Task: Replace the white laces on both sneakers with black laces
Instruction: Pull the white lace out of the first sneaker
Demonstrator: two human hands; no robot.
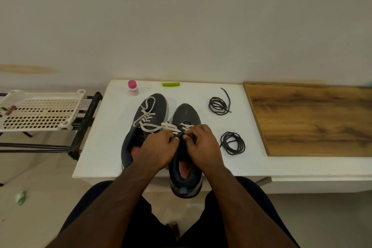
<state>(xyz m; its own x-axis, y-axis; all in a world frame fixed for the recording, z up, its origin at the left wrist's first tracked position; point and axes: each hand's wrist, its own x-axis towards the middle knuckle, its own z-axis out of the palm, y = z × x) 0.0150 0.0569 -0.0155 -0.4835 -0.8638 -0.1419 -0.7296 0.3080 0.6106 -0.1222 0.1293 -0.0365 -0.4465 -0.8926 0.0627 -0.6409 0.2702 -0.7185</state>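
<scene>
both hands, left hand (156, 150) and right hand (203, 145), pinch the white lace (171, 127) over the right sneaker (187, 115); black laces (232, 143) lie coiled just right.

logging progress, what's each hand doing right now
Left hand: closed, pinching the white lace of the right sneaker.
Right hand: closed on the same lace at the eyelets.

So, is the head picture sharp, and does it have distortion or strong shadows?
Head view: mostly sharp, light soft and even, shadows faint under the sneakers; wide-angle lens bends the white table edges; both black laces read clearly; detail between the left hand and right hand is dark.
</scene>
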